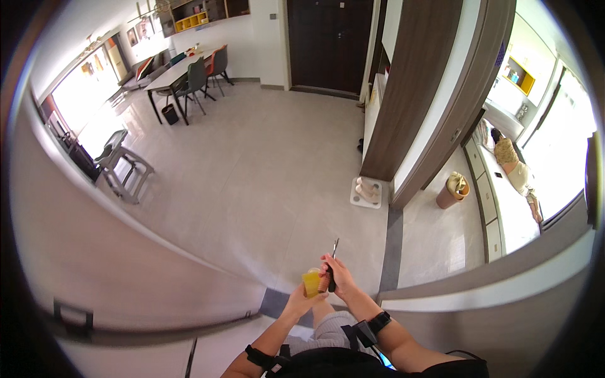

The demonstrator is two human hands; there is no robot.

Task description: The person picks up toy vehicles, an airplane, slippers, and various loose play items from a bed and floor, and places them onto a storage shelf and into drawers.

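Note:
Both bare hands are close together, low in the middle of the head view. My left hand (299, 301) is closed around a yellow cup-like container (311, 283), with its fingers under the base. My right hand (342, 279) grips a slim tool with a black handle (332, 282) and a thin metal end (335, 247) that points away from me; its exact kind is unclear. A ribbed reddish-brown object (324, 283) sits between the hands, beside the yellow container; which hand bears it, I cannot tell.
A doorway frame (425, 118) rises at the right, with a white scale (366, 204) bearing shoes at its foot. Beyond stand a bin (445, 197) and a person (513, 165) lying on a bed-like bench. Far left are a high chair (124, 165) and dining table (177, 71).

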